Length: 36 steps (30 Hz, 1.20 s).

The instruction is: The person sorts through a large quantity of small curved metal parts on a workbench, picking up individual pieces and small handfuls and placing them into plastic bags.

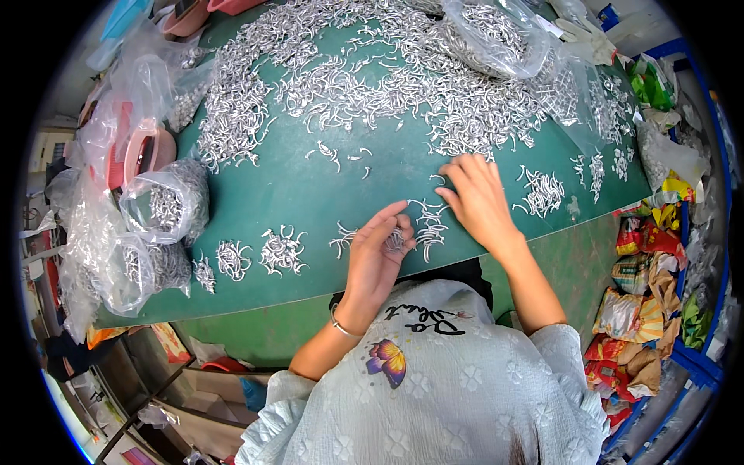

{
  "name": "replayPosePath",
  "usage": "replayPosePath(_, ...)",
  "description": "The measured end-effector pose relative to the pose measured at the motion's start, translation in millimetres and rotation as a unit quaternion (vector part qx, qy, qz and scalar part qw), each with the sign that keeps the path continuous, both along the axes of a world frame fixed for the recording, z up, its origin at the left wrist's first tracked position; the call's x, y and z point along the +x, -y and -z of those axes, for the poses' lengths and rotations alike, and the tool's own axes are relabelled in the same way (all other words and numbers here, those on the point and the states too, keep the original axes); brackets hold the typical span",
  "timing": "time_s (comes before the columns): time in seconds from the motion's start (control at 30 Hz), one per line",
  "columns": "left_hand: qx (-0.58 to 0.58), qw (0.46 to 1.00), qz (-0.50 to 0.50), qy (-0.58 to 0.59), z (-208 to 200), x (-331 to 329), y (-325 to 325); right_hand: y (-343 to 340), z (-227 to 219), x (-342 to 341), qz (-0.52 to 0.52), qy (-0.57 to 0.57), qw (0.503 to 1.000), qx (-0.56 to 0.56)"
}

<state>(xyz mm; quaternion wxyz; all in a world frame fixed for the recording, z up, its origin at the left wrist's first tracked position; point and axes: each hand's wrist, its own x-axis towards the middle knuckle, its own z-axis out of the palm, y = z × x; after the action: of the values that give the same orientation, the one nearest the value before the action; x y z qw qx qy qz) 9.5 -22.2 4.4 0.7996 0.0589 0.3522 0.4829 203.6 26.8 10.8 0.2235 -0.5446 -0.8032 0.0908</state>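
— Across the green worktop (310, 194), what lay there?

— Mostly a wide spread of small curved metal pieces (372, 77), silver, covering the far half. Clear plastic bags (167, 201) of the same pieces sat along the left edge, and another clear bag (488, 35) lay at the far right.

— And closer to the person?

— Along the near edge were small separate heaps (283, 250), sorted out in a row, with one more heap (540, 192) off to the right. On the floor to the right stood a pile of bright wrappers (643, 310).

— What were the hands doing?

— The left hand (376, 260) was partly curled, fingers bent around a small bunch of pieces (395, 242) that it pinched just above the worktop. The right hand (477, 198) lay flatter, fingers spread and pointing left, fingertips touching loose pieces at the edge of the big spread; it gripped nothing I could make out.

— Anything between them?

— A little cluster (430, 225) lay on the worktop just beside both hands.
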Motion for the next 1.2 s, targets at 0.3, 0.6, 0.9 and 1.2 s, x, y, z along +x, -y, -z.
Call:
replayPosePath(0.3,-0.051,0.998,-0.013,-0.022,-25,12,-11,8,-14,-15,-0.064,-0.227,0.967,-0.093)
replayPosePath(0.6,-0.058,0.996,0.015,0.061,2,9,-12,-24,17,-13,0.154,0.068,0.986,0.013)
replayPosePath(0.9,-0.054,0.997,0.016,0.05,-1,9,-11,-53,36,-56,0.029,-0.209,0.977,0.016)
replayPosePath(1.2,-0.045,0.997,-0.005,0.063,1,2,-10,-94,-11,7,0.058,-0.666,0.668,-0.325)
